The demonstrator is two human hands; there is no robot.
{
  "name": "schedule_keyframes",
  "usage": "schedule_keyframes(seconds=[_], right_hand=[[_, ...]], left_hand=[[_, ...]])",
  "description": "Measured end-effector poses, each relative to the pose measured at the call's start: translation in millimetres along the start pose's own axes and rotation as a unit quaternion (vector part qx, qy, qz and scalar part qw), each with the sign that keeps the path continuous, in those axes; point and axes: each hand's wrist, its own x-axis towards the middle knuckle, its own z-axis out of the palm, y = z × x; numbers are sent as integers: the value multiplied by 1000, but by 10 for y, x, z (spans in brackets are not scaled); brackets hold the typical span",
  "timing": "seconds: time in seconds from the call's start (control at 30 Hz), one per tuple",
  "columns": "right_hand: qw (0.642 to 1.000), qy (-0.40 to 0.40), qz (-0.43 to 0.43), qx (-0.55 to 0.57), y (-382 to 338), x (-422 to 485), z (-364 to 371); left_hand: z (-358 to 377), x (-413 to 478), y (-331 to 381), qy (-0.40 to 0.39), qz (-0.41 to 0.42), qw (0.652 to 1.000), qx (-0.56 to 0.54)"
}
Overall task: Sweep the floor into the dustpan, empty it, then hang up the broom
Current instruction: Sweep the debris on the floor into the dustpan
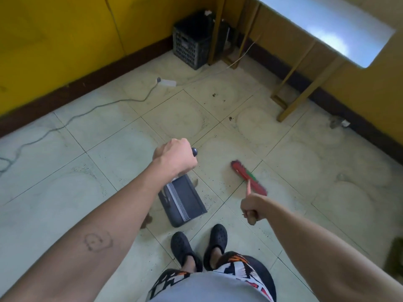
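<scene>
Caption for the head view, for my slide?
Left hand holds dustpan upright; right hand sweeps red broom toward it on tile.

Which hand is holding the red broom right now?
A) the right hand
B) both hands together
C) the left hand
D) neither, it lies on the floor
A: the right hand grips the handle of the red broom, whose head lies on the tiles, while the left hand holds the handle of the dark dustpan.
</scene>
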Motion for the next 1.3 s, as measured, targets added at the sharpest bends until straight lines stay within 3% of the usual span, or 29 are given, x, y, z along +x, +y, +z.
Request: schedule_keyframes(seconds=[0.1,0.3,0.5,0.67,0.83,1.3], right_hand=[[997,-78,-15,-4,-233,-265,110],[962,-210,-25,176,-796,-634,-333],[915,-254,-8,314,-698,-780,-1239],[922,-211,-12,326,-429,-741,-1636],[951,-135,-33,276,-284,-520,-2136],[970,51,-3,238,424,854,-4011]], left_hand=[[-26,-5,33,-3,5,1000,5],[-90,-3,94,6,11,1000,12],[-104,21,167,19,16,1000,10],[-106,92,355,21,21,1000,11],[-107,261,706,25,24,999,14],[-12,1150,2518,5,-11,999,34]])
